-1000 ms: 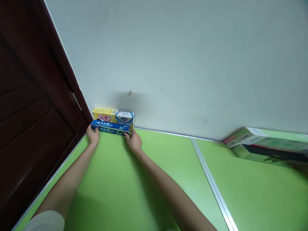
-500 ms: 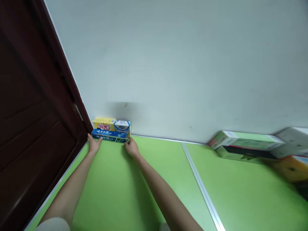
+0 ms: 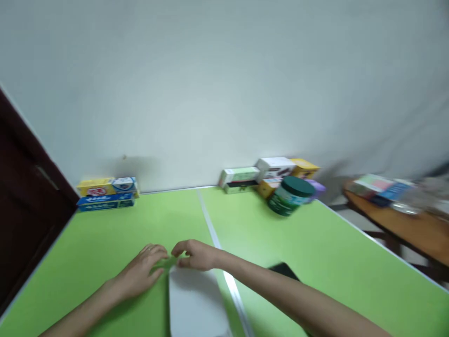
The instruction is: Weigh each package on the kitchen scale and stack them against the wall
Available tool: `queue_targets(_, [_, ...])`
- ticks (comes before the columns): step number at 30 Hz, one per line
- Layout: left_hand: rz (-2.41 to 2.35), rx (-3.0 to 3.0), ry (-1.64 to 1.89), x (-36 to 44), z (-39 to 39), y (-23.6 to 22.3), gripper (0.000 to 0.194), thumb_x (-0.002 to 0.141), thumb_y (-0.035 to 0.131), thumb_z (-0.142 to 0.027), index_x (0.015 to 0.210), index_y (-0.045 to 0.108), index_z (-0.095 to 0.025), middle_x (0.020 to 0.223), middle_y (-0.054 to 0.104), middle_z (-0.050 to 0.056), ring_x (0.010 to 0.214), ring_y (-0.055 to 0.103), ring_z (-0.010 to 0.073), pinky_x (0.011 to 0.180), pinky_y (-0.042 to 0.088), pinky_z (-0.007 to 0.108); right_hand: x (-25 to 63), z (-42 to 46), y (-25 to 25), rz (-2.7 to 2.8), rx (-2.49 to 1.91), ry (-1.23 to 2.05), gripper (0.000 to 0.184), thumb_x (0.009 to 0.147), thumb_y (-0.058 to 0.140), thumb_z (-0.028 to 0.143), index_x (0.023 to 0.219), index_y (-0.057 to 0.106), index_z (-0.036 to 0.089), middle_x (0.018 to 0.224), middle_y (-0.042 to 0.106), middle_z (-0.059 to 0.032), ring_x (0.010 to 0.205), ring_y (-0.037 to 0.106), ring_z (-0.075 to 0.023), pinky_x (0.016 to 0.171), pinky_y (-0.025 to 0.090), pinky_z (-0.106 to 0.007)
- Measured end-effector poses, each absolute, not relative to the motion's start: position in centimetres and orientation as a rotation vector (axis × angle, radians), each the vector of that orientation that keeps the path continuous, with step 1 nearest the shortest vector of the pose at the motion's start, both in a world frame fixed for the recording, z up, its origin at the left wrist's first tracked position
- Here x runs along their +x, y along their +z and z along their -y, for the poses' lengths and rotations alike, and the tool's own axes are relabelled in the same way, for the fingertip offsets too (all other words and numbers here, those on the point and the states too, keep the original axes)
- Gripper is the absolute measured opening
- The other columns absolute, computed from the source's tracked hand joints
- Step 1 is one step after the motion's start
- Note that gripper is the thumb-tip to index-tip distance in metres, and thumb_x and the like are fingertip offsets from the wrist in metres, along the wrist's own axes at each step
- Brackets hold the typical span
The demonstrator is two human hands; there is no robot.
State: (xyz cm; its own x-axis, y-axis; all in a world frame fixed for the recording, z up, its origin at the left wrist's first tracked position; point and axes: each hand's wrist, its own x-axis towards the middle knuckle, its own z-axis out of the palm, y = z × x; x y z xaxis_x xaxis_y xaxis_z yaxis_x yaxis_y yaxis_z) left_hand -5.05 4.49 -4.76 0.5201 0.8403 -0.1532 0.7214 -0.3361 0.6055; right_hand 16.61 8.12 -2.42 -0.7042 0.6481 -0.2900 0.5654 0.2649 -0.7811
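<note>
My left hand (image 3: 142,274) is held out over the green tabletop, fingers loosely spread and holding nothing. Just right of it, my right hand (image 3: 197,255) has its fingers curved and apart, and no object shows between them. Right below it lies a flat white object (image 3: 196,302) with rounded corners, cut off by the bottom of the view. Whether the right fingertips touch its far edge I cannot tell. A blue box (image 3: 105,202), a yellow box (image 3: 96,187) and a small white-and-blue box (image 3: 124,185) stand together against the wall at the left.
A green tub (image 3: 291,195) stands in front of several cartons, including a green-and-white box (image 3: 240,175). My right forearm partly covers a flat black object (image 3: 285,270). A brown door (image 3: 24,201) borders the left side. Beyond the right edge, a wooden table (image 3: 403,224) bears blurred items.
Both hands have left the blue box and come back toward me, near the flat white object. The blue box stays by the wall, and the view has swung to the right.
</note>
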Motion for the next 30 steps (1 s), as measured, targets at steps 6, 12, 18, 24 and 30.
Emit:
queue_targets(6, [-0.978, 2.293, -0.104, 5.2, -1.5, -0.6, 0.027, 0.083, 0.042, -0.024, 0.066, 0.062, -0.018, 0.084, 0.060, 0.007, 0.080, 0.055, 0.0186, 0.073, 0.043, 0.031, 22.8, -2.5, -1.7, 2.718, -1.103, 1.253, 0.019, 0.080, 0.061, 0.028, 0.088, 0.071, 0.013, 0.076, 0.068, -0.0009, 0.060, 0.053, -0.0101, 0.055, 0.038, -0.019])
queue_targets(12, [-0.879, 2.290, -0.235, 12.4, -1.8, 0.0, 0.023, 0.082, 0.044, -0.026, 0.072, 0.065, -0.021, 0.085, 0.061, 0.006, 0.080, 0.057, 0.0199, 0.075, 0.045, 0.034, 30.8, -1.5, -3.6, 2.459, -1.019, 1.420, 0.019, 0.079, 0.054, 0.011, 0.087, 0.071, 0.014, 0.075, 0.066, 0.0020, 0.060, 0.054, -0.0079, 0.057, 0.041, -0.016])
queue_targets(18, [-1.118, 2.325, 0.001, 19.1, -11.0, -1.7, 0.032, 0.083, 0.045, -0.029, 0.107, 0.064, -0.021, 0.130, 0.053, 0.008, 0.121, 0.047, 0.0257, 0.106, 0.034, 0.043, 37.7, -8.4, -6.2, 2.016, -1.247, 1.070, 0.035, 0.076, 0.046, 0.006, 0.105, 0.064, 0.015, 0.112, 0.065, -0.0076, 0.106, 0.058, -0.0181, 0.097, 0.041, -0.030])
queue_targets(24, [-1.378, 2.556, 0.191, 26.9, -22.2, -5.2, 0.063, 0.084, 0.042, -0.018, 0.143, 0.022, -0.007, 0.151, 0.023, 0.015, 0.140, 0.019, 0.0249, 0.114, 0.021, 0.041, 41.3, -17.5, -10.3, 1.785, -1.500, 0.564, 0.048, 0.075, 0.044, 0.004, 0.122, 0.051, 0.009, 0.130, 0.050, -0.0176, 0.124, 0.044, -0.0254, 0.107, 0.032, -0.044])
queue_targets(30, [-1.544, 2.728, 0.324, 30.9, -26.3, -10.8, 0.066, 0.086, 0.044, -0.029, 0.141, 0.021, 0.000, 0.149, 0.024, 0.021, 0.140, 0.016, 0.0317, 0.114, 0.015, 0.048, 43.3, -19.6, -14.6, 1.652, -1.467, 0.427, 0.041, 0.073, 0.042, 0.003, 0.111, 0.056, 0.012, 0.124, 0.049, -0.0166, 0.121, 0.044, -0.0248, 0.104, 0.036, -0.042])
